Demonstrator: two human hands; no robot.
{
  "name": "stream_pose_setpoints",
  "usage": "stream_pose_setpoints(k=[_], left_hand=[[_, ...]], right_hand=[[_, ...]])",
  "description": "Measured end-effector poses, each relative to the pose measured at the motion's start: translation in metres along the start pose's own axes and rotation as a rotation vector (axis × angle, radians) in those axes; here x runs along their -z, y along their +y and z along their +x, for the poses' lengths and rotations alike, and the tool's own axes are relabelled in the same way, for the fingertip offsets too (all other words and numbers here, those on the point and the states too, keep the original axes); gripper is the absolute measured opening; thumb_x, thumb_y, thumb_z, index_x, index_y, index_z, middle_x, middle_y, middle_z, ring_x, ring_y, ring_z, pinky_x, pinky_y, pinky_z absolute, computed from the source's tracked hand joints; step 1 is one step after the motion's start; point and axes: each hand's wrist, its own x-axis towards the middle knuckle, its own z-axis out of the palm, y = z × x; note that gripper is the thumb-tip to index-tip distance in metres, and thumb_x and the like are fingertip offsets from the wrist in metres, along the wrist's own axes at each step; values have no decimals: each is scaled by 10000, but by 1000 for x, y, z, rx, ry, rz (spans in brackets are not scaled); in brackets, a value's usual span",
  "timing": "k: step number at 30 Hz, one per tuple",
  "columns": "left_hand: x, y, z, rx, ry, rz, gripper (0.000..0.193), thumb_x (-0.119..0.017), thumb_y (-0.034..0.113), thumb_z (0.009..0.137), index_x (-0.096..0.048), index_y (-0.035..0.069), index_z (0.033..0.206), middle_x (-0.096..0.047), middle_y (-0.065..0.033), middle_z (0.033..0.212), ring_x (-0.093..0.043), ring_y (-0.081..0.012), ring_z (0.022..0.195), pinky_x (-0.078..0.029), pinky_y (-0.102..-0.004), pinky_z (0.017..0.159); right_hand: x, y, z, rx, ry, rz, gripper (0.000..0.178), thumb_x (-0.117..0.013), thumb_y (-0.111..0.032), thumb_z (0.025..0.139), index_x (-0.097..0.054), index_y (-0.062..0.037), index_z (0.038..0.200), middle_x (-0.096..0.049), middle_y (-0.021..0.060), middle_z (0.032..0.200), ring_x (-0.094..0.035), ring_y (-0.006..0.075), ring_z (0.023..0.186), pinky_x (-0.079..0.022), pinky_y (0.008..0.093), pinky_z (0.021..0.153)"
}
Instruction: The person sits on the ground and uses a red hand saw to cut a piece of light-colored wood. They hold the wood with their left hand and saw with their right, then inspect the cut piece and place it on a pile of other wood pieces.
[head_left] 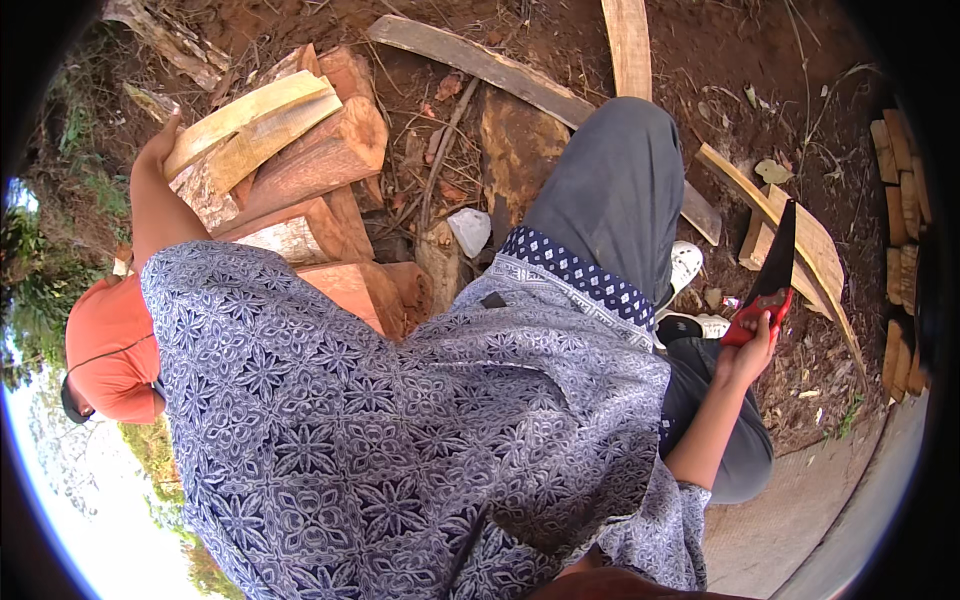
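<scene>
Reaching far left, the left hand [160,143] rests open on a split log [262,120]; the right hand [752,345] clasps a red-handled blade [775,262], best kept angled away from the knee [620,150].

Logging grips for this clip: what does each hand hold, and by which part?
The right hand grips a dark-bladed knife by its red handle. The left hand rests on a pale split wooden log, its grip hidden.
</scene>
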Motion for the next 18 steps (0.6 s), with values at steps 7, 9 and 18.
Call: stream_pose_setpoints(k=[7, 9, 18], left_hand=[[-16, -58, 20, -16, 132, 83, 889, -608, 785, 877, -748, -48, 1153, -729, -250, 1143, -711, -340, 1015, -529, -460, 923], [-21, -65, 13, -97, 259, 510, 892, -599, 810, 851, -743, -2, 1188, -708, -268, 1205, -672, -406, 1144, -513, -476, 985], [-107, -35, -79, -772, 669, 948, 307, -499, 256, 1017, -701, 223, 1246, -603, -92, 1417, -594, -347, 1281, -508, -493, 1018]], right_hand=[[-3, 6, 0, -46, -37, 24, 27, -635, -82, 1025, -620, -59, 1022, -583, -2, 802, -555, 110, 730, -489, 281, 709], [-1, 8, 1, -52, -45, 11, 39, -626, -87, 1031, -628, -50, 1045, -581, -4, 819, -556, 108, 749, -485, 285, 723], [-3, 9, 0, -57, -10, -31, 30, -630, -87, 1027, -628, -58, 1035, -592, -2, 818, -568, 114, 757, -485, 288, 722]])
